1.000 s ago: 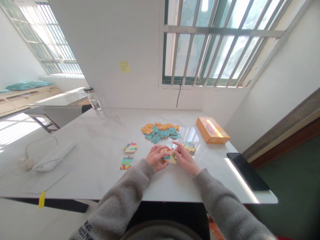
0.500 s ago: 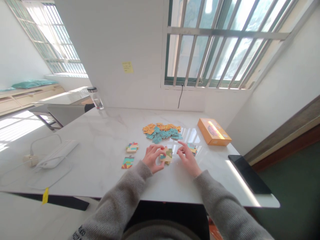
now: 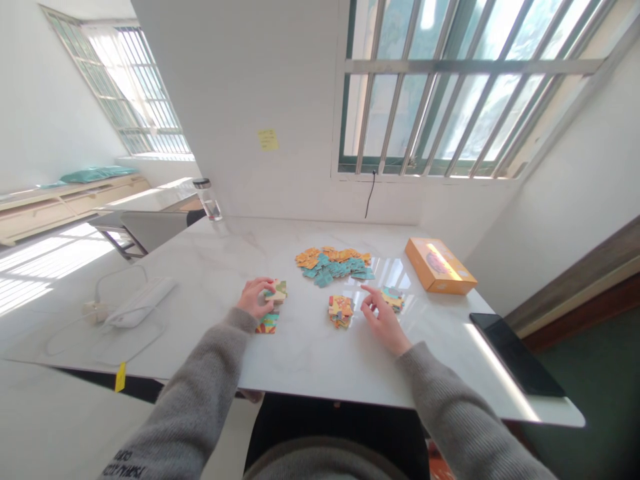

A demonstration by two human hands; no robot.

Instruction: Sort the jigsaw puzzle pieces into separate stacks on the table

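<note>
My left hand [image 3: 257,298] rests its fingers on a small stack of jigsaw pieces [image 3: 277,291] at the left of the white marble table [image 3: 300,360]. Just below it lies a multicoloured jigsaw piece [image 3: 267,324]. My right hand [image 3: 385,321] hovers with its fingers apart, holding nothing, its index finger reaching toward a small stack of pieces [image 3: 393,299]. Between my hands sits a loose heap of colourful pieces [image 3: 341,311]. Farther back lies a spread of orange and teal pieces [image 3: 333,265].
An orange cardboard box [image 3: 440,267] lies at the back right, and a black tablet [image 3: 517,353] lies near the right edge. A white corded device [image 3: 140,302] sits at the left, and a glass bottle [image 3: 208,200] stands at the far left corner.
My left hand has moved left from the middle to the left stack. The central pieces now lie on the table, no longer held. My right hand has drawn back slightly, and the view has shifted.
</note>
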